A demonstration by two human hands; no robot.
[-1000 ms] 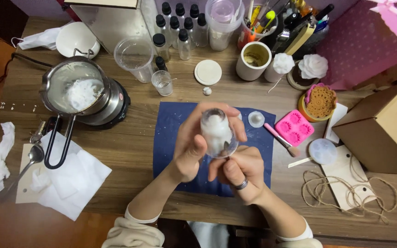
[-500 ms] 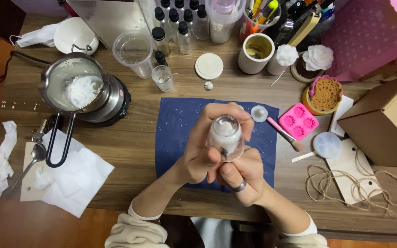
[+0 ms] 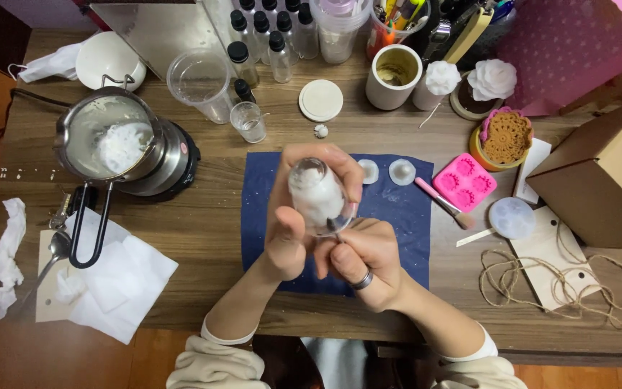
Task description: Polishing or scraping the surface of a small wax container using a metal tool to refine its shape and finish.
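My left hand (image 3: pixel 289 230) grips a small clear glass jar (image 3: pixel 316 194) filled with white wax, tilted with its mouth toward me, above a dark blue mat (image 3: pixel 404 216). My right hand (image 3: pixel 361 259), with a ring on one finger, is closed around a thin metal tool (image 3: pixel 334 229) whose tip is at the jar's mouth. Two small white wax pieces (image 3: pixel 402 171) lie on the mat just beyond the jar.
A steel melting pot (image 3: pixel 109 144) with white wax sits on a hot plate at left, its black handle over white paper towels (image 3: pixel 109 277). A pink silicone mould (image 3: pixel 464 181), a pink-handled brush (image 3: pixel 444 204), twine (image 3: pixel 563 277), a cardboard box (image 3: pixel 613 173), cups and bottles surround the mat.
Both hands and the jar have shifted slightly toward me and lower. The jar has tilted so its mouth faces my right hand.
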